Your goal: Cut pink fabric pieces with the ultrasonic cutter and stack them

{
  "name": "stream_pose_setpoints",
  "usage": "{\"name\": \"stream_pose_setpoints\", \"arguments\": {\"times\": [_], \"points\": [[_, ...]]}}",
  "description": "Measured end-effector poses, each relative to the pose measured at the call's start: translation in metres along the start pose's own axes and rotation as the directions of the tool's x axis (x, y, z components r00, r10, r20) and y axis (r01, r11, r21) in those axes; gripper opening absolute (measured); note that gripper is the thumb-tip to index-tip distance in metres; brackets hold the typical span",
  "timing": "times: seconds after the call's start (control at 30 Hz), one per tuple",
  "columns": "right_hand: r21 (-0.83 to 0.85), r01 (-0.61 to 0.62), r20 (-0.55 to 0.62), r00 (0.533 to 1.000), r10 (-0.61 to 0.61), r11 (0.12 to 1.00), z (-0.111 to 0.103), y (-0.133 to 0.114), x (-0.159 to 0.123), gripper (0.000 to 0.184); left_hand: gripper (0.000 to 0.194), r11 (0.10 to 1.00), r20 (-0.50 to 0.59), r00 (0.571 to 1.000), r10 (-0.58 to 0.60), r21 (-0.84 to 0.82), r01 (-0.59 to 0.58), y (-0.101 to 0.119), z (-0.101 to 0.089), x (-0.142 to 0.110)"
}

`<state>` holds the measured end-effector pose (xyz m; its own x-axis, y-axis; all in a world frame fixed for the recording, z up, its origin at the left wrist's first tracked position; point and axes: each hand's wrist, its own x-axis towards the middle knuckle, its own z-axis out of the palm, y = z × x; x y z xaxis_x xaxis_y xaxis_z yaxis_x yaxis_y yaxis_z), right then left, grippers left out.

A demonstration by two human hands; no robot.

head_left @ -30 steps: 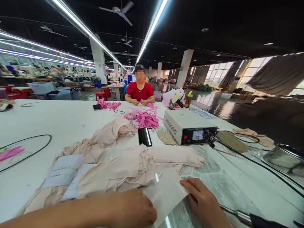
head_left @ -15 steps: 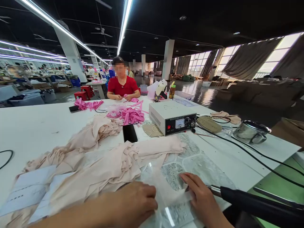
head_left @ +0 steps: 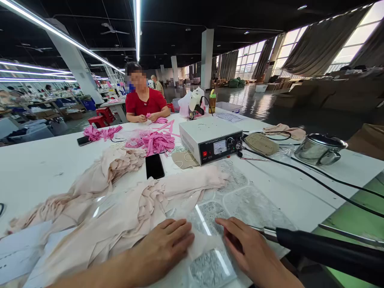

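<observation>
My left hand [head_left: 166, 250] lies flat with its fingers stretched, on the left part of a thin pale-pink fabric piece [head_left: 207, 245]. Off the piece's right end is my right hand [head_left: 250, 250], index finger stretched and thumb apart; whether it touches the cloth I cannot tell. Under the fabric is a clear sheet over a grey stone-patterned surface [head_left: 252, 204]. A black-handled tool [head_left: 318, 250] comes in from the right, and its metal front end passes behind my right hand, which hides the tip. Left of my hands spreads a layered stack of pale-pink fabric pieces [head_left: 120, 216].
A white control box [head_left: 210, 140] with a meter stands beyond the stack, a black cable [head_left: 300, 172] running from it. Nearby are a phone [head_left: 155, 166], pink strips [head_left: 157, 143], and a lidded metal mug [head_left: 319, 150]. Across the table, a person in red [head_left: 147, 102] handles pink strips.
My left hand has flattened its curled fingers onto the fabric. My right hand has come off the fabric's raised corner, and the piece lies flatter. The view has shifted slightly.
</observation>
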<state>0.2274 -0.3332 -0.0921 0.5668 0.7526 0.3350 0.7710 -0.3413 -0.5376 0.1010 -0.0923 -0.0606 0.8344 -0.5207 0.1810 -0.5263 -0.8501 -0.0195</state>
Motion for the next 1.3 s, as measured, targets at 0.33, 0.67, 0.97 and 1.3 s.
{"name": "stream_pose_setpoints", "arguments": {"times": [0.33,0.67,0.97,1.3], "points": [[-0.033,0.030,-0.107,0.994,-0.034,0.999,0.008,0.009,-0.014,0.029,0.029,0.992,-0.048,0.991,0.124,0.034,-0.123,0.005,-0.018,0.016],[-0.197,0.112,-0.288,0.943,-0.167,0.974,0.010,0.017,-0.031,0.022,0.033,0.947,-0.046,0.947,0.319,-0.026,-0.320,-0.004,0.016,0.034],[-0.285,0.109,-0.251,0.950,-0.184,0.952,0.023,0.030,-0.041,0.023,0.034,0.956,-0.112,0.950,0.291,0.001,-0.293,-0.002,0.024,0.027],[-0.286,0.066,-0.261,0.954,-0.144,0.956,0.025,0.012,-0.026,0.012,0.034,0.957,-0.184,0.943,0.278,-0.032,-0.288,-0.001,0.027,0.028]]}}
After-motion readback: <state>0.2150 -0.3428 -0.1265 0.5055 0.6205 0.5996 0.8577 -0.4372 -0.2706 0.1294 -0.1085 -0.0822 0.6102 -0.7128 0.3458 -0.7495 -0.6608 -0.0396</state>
